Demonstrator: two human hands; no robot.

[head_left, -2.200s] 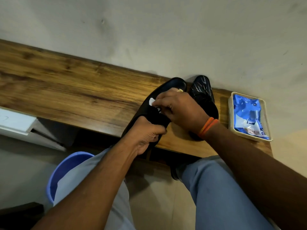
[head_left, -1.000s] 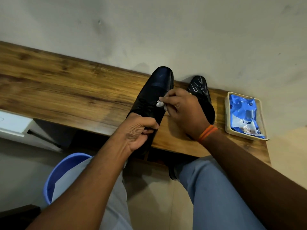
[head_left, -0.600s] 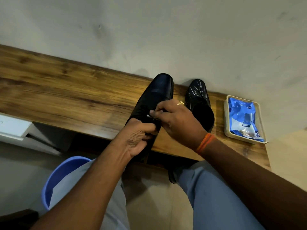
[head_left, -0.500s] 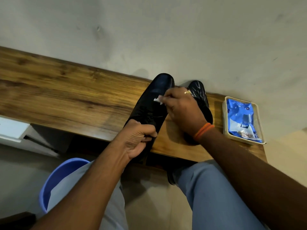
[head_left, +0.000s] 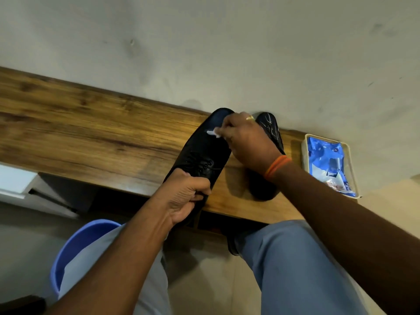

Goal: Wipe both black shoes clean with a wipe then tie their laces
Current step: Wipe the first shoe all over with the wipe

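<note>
A black lace-up shoe (head_left: 204,151) lies toe away from me over the wooden shelf's front edge. My left hand (head_left: 184,196) grips its heel end. My right hand (head_left: 245,139) pinches a small white wipe (head_left: 213,133) against the shoe's toe area, fingers curled round it. The laces (head_left: 200,164) look loose. A second black shoe (head_left: 269,128) stands on the shelf behind my right hand, mostly hidden by it.
The wooden shelf (head_left: 91,133) runs along a pale wall. At its right end sits a cream tray (head_left: 305,153) with a blue wipes packet (head_left: 329,162). A blue bucket (head_left: 75,246) stands on the floor by my left knee.
My right hand has slid the wipe from the lace area up toward the toe of the shoe. My left hand keeps its hold on the heel.
</note>
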